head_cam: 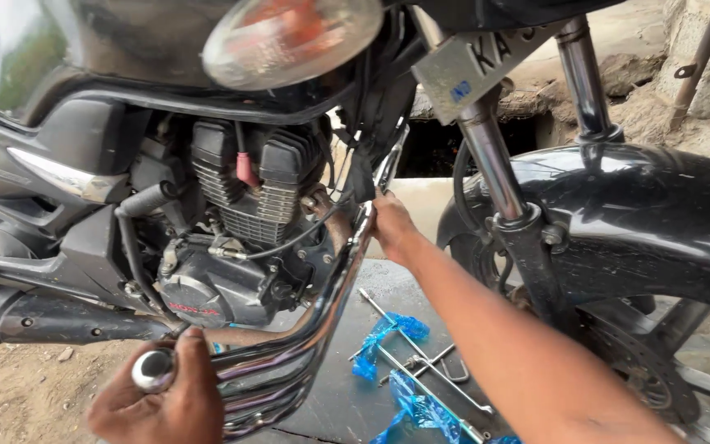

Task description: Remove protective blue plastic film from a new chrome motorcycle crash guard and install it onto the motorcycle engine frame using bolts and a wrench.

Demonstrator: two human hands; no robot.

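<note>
Left hand (162, 399) at seven o'clock, closed around the lower end of a chrome crash guard (314, 329). Right hand (392, 226) near centre, gripping the guard's upper end beside the engine (240, 238). Metal rods (421, 362) with blue plastic wrap (404, 395) at five o'clock, on the ground.

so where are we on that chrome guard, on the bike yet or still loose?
Done: nothing looks fastened. In hand: the left hand grips the lower end of the chrome crash guard, while the right hand holds its upper end against the frame beside the engine. Left: long metal rods and blue plastic wrapping lie on the ground below, unfitted. No fixings visible at either end.
</note>
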